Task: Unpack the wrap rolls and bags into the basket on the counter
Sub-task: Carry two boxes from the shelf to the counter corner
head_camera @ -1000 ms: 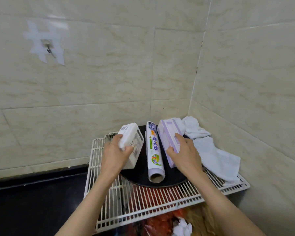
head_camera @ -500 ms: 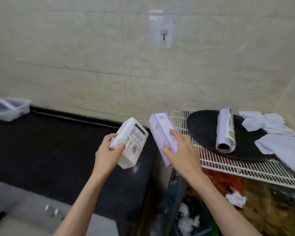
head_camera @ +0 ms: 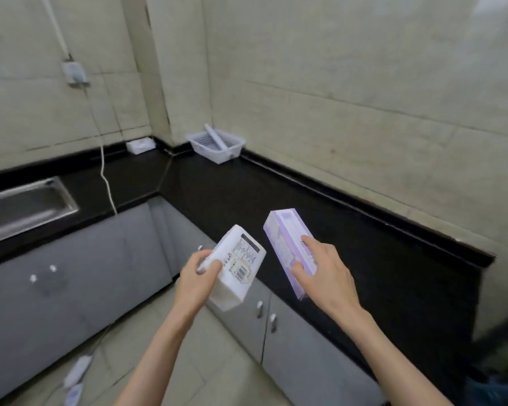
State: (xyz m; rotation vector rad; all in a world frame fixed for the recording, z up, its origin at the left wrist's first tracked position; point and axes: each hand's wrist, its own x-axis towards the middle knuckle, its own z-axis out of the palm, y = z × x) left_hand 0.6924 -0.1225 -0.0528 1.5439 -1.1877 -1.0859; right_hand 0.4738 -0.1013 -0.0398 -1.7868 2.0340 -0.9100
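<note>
Counter [head_camera: 276,206]: black, L-shaped, running along two tiled walls and meeting in the far corner; grey cabinet doors [head_camera: 311,347] below it.
Sink [head_camera: 21,206]: steel basin set into the counter's left run.
Basket [head_camera: 235,146]: pale translucent plastic, standing on the counter against the wall near the far corner, well apart from both hands; a pale roll [head_camera: 216,138] leans inside it, one end poking above the rim.
Right hand [head_camera: 324,276]: closed around a purple box [head_camera: 289,250], thumb on its near face and forefinger laid along the top; the box is held in the air, tilted, over the counter's front edge.
Left hand [head_camera: 195,282]: gripping a white pack [head_camera: 236,266] with a barcode and printed panel facing up, held in the air over the floor, just beside the purple box but not touching it.
Small white box [head_camera: 140,145]: on the counter by the left wall, near the corner.
Cord [head_camera: 104,168]: white, hanging from a wall fitting down over the counter edge.
</note>
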